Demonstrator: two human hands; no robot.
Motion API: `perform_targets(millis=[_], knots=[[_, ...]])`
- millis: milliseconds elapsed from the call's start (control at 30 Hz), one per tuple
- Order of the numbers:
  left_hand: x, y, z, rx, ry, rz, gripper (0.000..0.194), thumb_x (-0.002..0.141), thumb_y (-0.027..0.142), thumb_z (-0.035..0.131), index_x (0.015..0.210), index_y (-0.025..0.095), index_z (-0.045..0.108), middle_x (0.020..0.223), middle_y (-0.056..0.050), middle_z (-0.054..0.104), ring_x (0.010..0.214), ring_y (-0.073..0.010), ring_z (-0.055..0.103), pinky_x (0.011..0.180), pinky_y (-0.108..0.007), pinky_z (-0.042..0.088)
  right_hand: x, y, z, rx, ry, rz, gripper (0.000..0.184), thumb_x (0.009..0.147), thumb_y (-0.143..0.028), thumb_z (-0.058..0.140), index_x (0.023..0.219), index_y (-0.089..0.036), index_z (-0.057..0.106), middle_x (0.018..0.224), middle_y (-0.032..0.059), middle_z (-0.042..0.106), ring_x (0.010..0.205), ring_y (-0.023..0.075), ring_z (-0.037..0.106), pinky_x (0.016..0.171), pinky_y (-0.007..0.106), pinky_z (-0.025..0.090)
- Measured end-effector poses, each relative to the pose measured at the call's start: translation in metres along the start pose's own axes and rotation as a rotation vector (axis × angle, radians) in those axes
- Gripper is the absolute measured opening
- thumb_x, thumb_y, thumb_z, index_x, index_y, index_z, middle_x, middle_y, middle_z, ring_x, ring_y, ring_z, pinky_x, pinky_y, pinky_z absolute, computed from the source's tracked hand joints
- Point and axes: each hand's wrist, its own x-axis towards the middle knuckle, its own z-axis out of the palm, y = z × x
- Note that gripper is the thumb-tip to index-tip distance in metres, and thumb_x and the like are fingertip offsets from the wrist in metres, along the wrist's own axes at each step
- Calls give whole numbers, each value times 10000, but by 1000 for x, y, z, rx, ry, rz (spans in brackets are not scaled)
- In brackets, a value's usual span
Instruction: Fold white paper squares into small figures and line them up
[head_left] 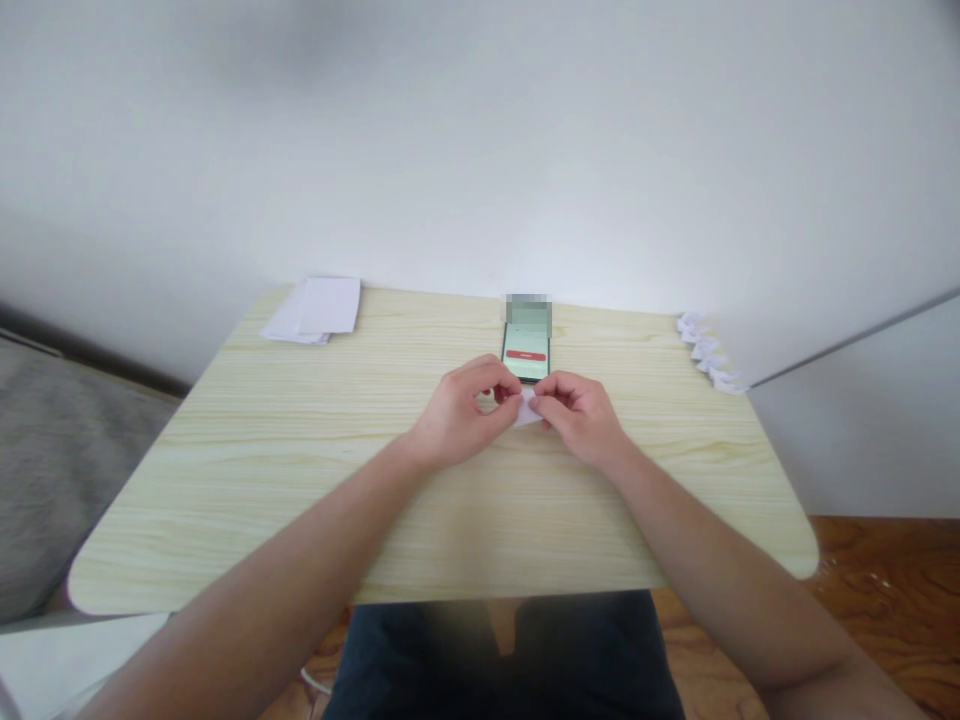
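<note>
Between my two hands is a small piece of white folded paper (527, 411), held a little above the table's middle. My left hand (474, 408) pinches its left side with thumb and forefinger. From the other side, my right hand (576, 410) grips it, also between thumb and fingertips. Fingers cover much of the paper, so its full shape is hidden. Just beyond the fingertips lies a phone (526, 345) with its screen lit and a red bar across it.
The pale wood-grain table (247, 480) stands against a white wall (450, 150). A stack of white paper sheets (326, 306) lies at its back left. Several small folded paper pieces (707, 355) form a row along the right edge. Grey fabric (75, 450) is at the left.
</note>
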Motion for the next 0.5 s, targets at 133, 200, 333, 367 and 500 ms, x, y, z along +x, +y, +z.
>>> perform_targets(millis=[133,200,333,367,500], knots=[[0,1,0,-24,-25,-38,76,855,119,652,847,183,692,856,-24,643,790,-145,590,716,-297,487,0,1,1,-42,11,-18,169,860,-366,718,818,-203,705,717,1,655,619,143,559,554,277,427],[0,1,0,-29,-30,-39,71,859,125,653,846,183,691,859,-24,644,792,-145,590,715,-297,485,0,1,1,-54,16,-17,179,860,-376,720,816,-203,703,716,1,657,621,144,562,559,278,430],[0,0,0,-26,-34,-33,74,864,126,648,848,186,690,855,-23,642,795,-147,589,720,-300,483,0,2,2,-65,28,-8,159,852,-360,724,824,-206,696,722,-4,660,619,141,564,562,275,431],[0,-1,0,-25,-38,-32,77,866,127,645,849,187,689,855,-23,642,795,-147,589,719,-300,482,0,2,2,-69,32,-7,150,850,-351,723,824,-206,695,722,-5,661,618,140,564,560,275,430],[-1,-1,0,-25,-48,-24,68,867,135,647,853,186,690,867,-28,645,794,-149,591,706,-299,479,0,1,1,-74,49,-7,130,841,-313,724,786,-202,685,696,-9,654,602,136,560,553,272,430]])
